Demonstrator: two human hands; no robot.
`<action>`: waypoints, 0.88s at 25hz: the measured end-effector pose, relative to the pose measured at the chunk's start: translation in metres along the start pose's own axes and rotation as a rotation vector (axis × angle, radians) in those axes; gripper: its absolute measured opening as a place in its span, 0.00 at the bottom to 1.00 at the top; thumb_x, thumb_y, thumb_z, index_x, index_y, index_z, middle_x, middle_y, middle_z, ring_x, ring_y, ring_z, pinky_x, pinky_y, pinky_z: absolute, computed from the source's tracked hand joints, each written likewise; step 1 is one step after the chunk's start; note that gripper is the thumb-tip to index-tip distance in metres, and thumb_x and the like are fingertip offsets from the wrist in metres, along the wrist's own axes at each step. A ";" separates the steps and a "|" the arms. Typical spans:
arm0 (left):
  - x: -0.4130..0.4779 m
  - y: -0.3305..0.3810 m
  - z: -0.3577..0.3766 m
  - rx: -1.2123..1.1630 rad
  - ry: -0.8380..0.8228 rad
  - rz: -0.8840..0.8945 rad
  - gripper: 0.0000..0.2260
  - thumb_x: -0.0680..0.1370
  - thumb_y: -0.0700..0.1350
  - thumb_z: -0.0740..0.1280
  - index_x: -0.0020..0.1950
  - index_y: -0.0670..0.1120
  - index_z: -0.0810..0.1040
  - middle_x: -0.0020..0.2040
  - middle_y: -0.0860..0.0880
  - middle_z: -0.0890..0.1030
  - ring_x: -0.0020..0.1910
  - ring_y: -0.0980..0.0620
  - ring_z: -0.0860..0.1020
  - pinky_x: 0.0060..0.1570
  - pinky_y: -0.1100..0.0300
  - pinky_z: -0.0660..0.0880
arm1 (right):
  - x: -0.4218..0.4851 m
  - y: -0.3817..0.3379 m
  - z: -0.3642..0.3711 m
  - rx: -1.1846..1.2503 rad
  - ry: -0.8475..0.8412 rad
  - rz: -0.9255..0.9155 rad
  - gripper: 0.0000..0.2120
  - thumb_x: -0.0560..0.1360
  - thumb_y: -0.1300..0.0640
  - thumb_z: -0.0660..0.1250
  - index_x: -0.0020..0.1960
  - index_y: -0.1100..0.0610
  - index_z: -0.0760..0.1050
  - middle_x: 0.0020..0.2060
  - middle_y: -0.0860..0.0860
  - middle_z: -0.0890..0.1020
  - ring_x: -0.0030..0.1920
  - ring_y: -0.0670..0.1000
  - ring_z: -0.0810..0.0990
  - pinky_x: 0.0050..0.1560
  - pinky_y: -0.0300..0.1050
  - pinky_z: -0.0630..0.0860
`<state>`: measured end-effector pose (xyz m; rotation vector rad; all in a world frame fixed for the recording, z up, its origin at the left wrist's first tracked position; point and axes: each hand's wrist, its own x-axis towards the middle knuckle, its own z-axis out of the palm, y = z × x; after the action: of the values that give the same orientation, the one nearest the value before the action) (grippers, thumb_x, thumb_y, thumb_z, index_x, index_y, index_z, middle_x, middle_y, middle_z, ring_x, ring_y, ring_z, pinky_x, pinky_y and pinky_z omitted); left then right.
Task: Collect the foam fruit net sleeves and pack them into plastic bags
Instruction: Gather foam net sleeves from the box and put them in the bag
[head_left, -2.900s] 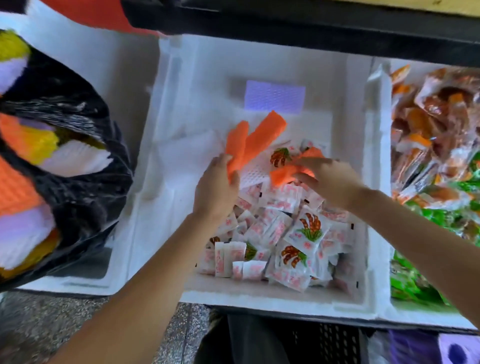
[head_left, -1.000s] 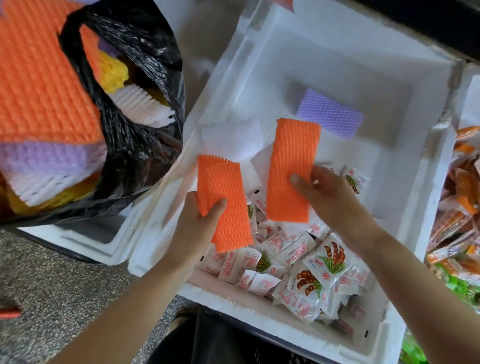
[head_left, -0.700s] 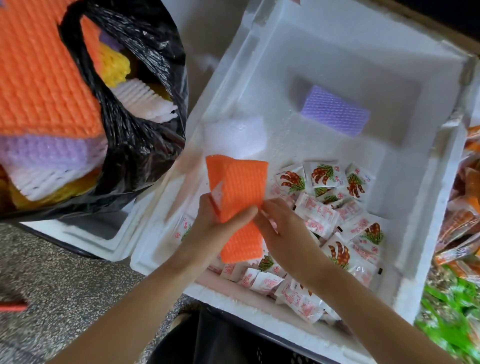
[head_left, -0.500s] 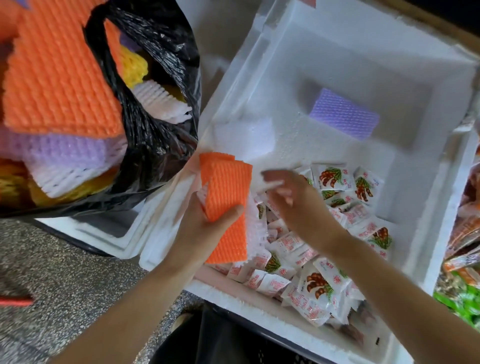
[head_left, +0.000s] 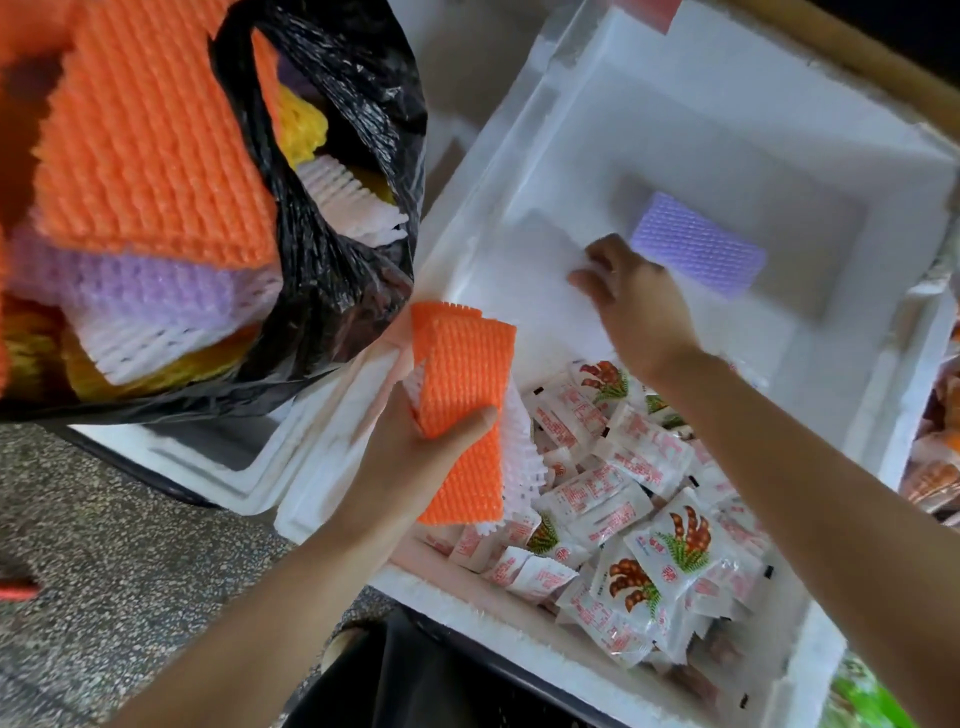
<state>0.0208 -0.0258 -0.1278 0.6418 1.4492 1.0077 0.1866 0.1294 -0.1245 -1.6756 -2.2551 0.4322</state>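
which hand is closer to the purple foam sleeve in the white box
Right. The right hand sits just beside the purple sleeve, at its left end. The left hand grips orange sleeves at the box rim, farther off.
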 end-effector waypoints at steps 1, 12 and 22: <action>0.003 0.002 0.006 -0.012 -0.015 0.003 0.09 0.72 0.46 0.72 0.50 0.50 0.76 0.42 0.54 0.81 0.34 0.65 0.80 0.29 0.72 0.74 | 0.004 0.017 -0.010 -0.031 0.020 0.037 0.14 0.79 0.53 0.62 0.58 0.62 0.72 0.52 0.60 0.80 0.50 0.61 0.78 0.46 0.49 0.70; 0.039 0.023 0.052 0.020 -0.103 0.090 0.10 0.73 0.46 0.71 0.46 0.57 0.72 0.41 0.56 0.80 0.33 0.67 0.79 0.28 0.75 0.72 | 0.053 0.120 -0.027 -0.370 -0.162 0.313 0.40 0.72 0.47 0.70 0.74 0.63 0.55 0.69 0.62 0.65 0.68 0.62 0.66 0.65 0.54 0.64; 0.029 0.025 0.053 0.046 0.117 -0.011 0.17 0.77 0.43 0.67 0.57 0.44 0.60 0.44 0.52 0.72 0.40 0.58 0.73 0.35 0.61 0.68 | -0.032 0.008 -0.058 -0.450 -0.041 0.163 0.21 0.76 0.45 0.63 0.59 0.60 0.65 0.50 0.56 0.73 0.53 0.58 0.73 0.51 0.51 0.71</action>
<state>0.0640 0.0219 -0.1169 0.6156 1.5805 1.0200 0.2265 0.1044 -0.0769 -2.0903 -2.3801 -0.0151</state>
